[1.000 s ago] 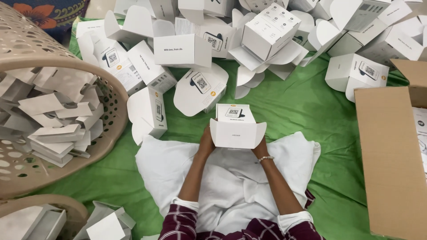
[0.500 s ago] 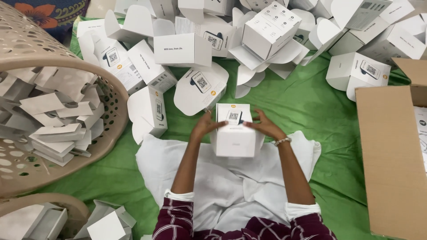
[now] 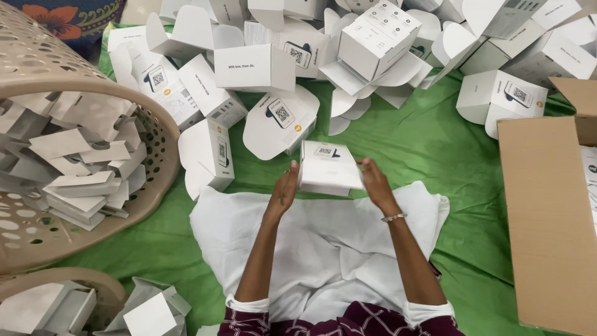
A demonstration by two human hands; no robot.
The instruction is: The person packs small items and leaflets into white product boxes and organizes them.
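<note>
Centrally, both hands (image 3: pixel 283 193) (image 3: pixel 376 183) flank white box (image 3: pixel 328 169).

The small white box (image 3: pixel 329 169) is now sitting closed and tilted, its top face tipping away, where a second ago its front flap was hanging open toward the person. The left hand (image 3: pixel 283 193) is moving off the lower edge to lie flat against the box's left side. The right hand (image 3: pixel 375 183) is shifting up to press the right side, fingers stretched out. Both forearms are reaching farther forward.
</note>
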